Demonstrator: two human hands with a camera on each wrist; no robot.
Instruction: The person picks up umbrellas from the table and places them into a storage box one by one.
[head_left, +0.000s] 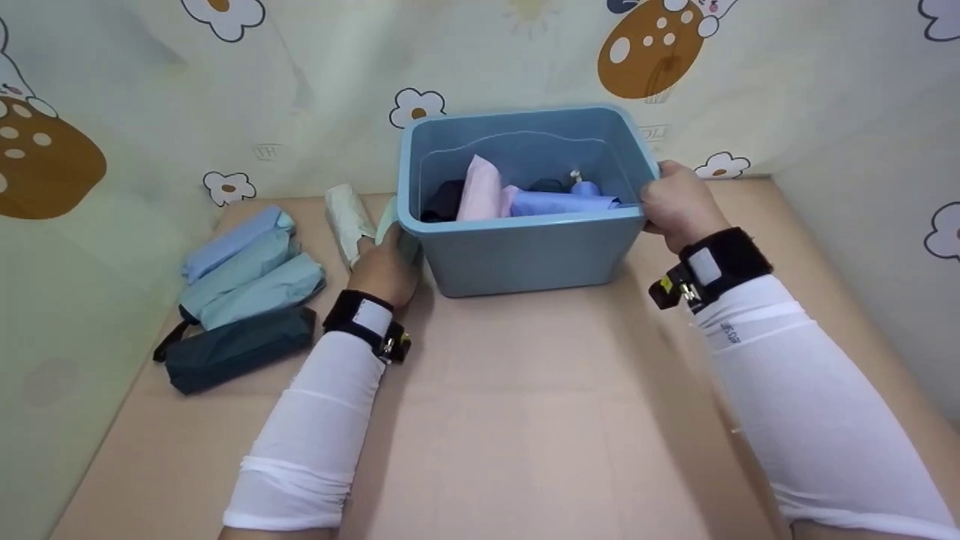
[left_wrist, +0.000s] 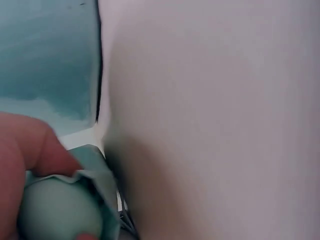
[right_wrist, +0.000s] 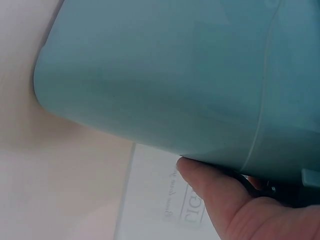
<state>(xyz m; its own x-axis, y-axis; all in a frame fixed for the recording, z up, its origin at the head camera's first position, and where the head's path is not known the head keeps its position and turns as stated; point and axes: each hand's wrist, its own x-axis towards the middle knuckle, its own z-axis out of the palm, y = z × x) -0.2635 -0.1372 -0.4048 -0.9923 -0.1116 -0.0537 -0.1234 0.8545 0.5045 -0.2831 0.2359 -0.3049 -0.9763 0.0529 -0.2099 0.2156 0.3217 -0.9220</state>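
My left hand (head_left: 388, 271) grips a pale green folded umbrella (left_wrist: 61, 207) beside the left wall of a blue plastic bin (head_left: 525, 259). In the left wrist view, fingers curl round its rounded end and loose fabric; most of its length is hidden. A whitish-green umbrella (head_left: 346, 214) lies just left of that hand, touching or nearly touching a fingertip. My right hand (head_left: 684, 206) holds the bin by its right end near the rim, thumb against the outer wall (right_wrist: 150, 100). Inside the bin lie a pink wrapped bundle (head_left: 480, 191), a blue one (head_left: 559, 203) and dark pieces.
Several folded umbrellas lie side by side at the left: a blue one (head_left: 236, 244), light teal ones (head_left: 262, 292) and a dark one (head_left: 240, 350) with a strap. Behind the tan table (head_left: 510, 420) rises a patterned wall covering (head_left: 315, 60), with another side at the right.
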